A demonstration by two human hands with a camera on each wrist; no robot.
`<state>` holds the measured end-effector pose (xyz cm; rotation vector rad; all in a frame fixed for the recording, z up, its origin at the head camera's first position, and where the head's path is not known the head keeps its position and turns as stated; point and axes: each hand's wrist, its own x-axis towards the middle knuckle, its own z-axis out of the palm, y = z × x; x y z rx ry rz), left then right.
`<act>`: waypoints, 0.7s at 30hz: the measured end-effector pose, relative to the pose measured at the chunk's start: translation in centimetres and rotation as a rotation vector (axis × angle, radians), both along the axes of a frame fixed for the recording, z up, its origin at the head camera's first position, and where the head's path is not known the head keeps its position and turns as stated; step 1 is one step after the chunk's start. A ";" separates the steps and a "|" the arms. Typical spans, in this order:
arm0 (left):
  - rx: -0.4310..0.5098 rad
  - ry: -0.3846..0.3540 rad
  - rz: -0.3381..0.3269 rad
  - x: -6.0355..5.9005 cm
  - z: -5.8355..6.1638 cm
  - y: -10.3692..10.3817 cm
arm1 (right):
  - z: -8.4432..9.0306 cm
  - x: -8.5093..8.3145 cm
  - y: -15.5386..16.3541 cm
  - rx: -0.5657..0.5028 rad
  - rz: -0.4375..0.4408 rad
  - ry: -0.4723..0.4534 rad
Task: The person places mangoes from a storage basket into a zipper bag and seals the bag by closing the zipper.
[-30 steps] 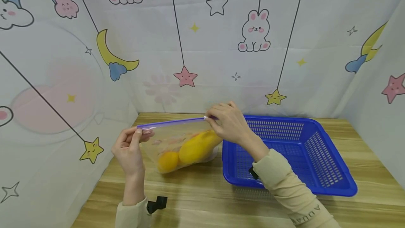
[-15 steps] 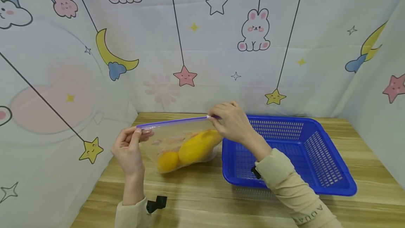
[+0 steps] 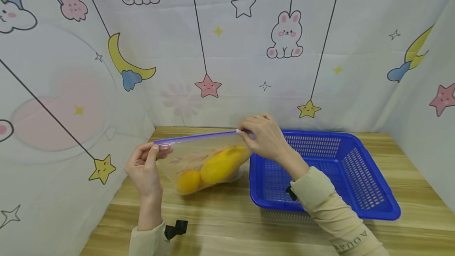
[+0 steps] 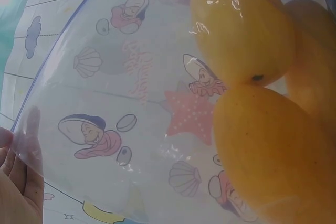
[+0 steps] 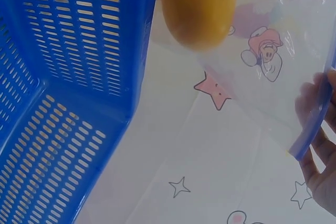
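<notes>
A clear zip bag with cartoon prints and a purple zip strip hangs between both hands above the wooden table. Inside lie yellow-orange fruits, also seen close up as fruits in the left wrist view. My left hand pinches the bag's left top corner. My right hand pinches the zip strip at its right end, beside the basket. In the right wrist view, one fruit shows through the bag.
A blue plastic basket with slotted walls stands on the table to the right of the bag, its basket wall filling the right wrist view. Printed fabric curtains enclose the table at the back and sides.
My right hand has slid a little to the right along the zip strip. The left hand and the bag have stayed in place.
</notes>
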<state>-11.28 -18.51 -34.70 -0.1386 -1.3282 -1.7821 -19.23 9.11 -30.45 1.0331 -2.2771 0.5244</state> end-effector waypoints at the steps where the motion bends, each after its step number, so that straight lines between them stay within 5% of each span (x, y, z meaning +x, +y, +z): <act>1: 0.000 -0.002 0.002 0.0 0.0 0.0 | 0.0 0.0 0.1 0.002 -0.001 -0.002; 21: 0.019 -0.006 -0.010 0.0 0.0 -0.2 | -0.2 -0.2 1.4 0.007 -0.036 0.003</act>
